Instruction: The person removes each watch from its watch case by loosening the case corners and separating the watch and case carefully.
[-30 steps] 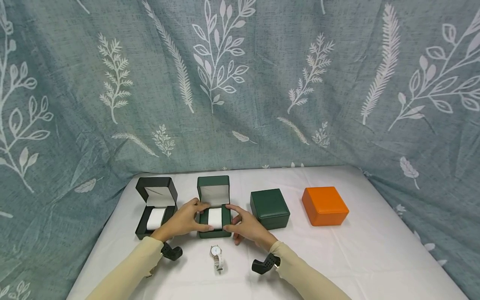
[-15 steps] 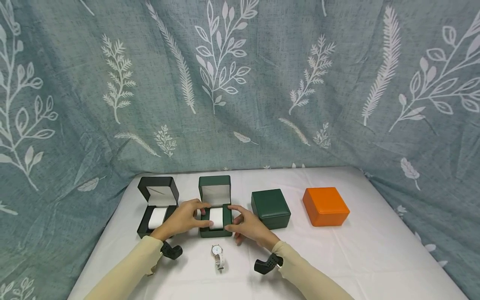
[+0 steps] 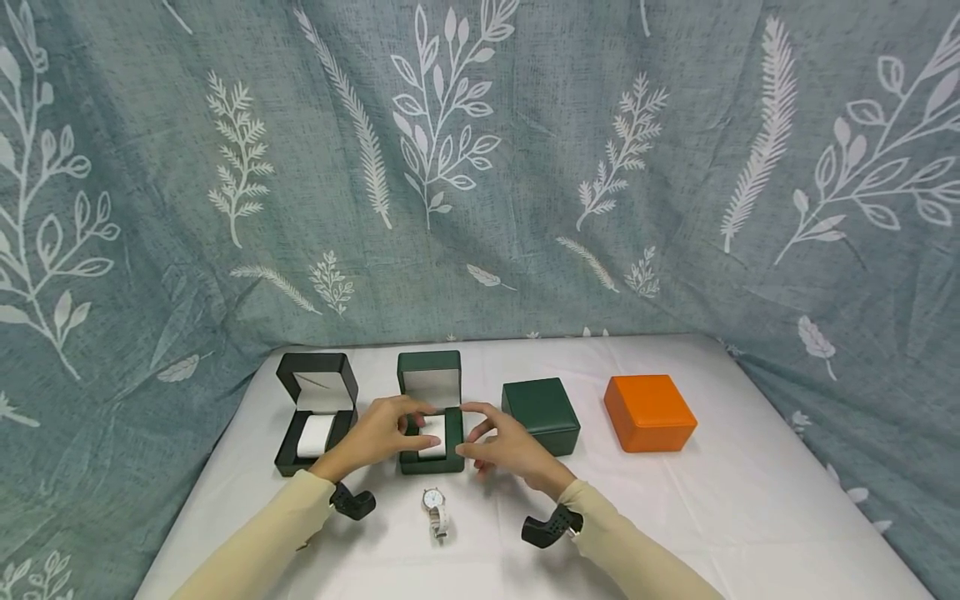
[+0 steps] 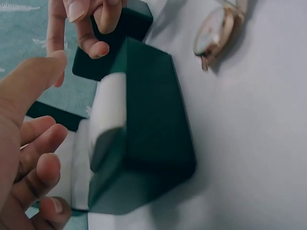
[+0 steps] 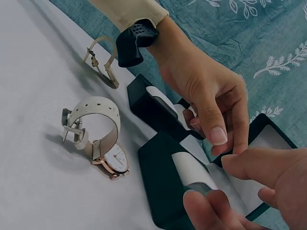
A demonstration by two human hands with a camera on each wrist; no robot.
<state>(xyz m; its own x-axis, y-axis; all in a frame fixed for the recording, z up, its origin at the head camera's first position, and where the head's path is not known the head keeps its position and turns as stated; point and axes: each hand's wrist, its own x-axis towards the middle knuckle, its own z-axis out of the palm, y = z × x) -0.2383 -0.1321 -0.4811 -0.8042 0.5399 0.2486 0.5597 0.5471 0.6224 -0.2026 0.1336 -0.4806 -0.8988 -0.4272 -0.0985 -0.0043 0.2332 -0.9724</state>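
Note:
An open green watch box (image 3: 453, 464) stands in front of me, its lid tipped back and a white cushion (image 3: 432, 439) inside. My left hand (image 3: 378, 435) hovers over its left side, thumb and fingers loosely bent, apart from the cushion in the right wrist view. At the box's right side is my right hand (image 3: 513, 446), index finger and thumb spread, holding nothing. Nearer to me lies a wristwatch (image 5: 115, 158) with a white strap, buckled into a loop, and a rose-gold case.
To the left stands an open black watch box (image 3: 286, 454) with a white cushion. A shut green box (image 3: 540, 417) and an orange box (image 3: 649, 412) stand to the right. Beside my left forearm lies another strapped watch (image 5: 114, 76). White cloth (image 3: 757, 500) covers the table.
Both hands have come off the edges of the green box. The left has moved slightly right over the cushion, and the right has drawn slightly right. The boxes and the watch stay put.

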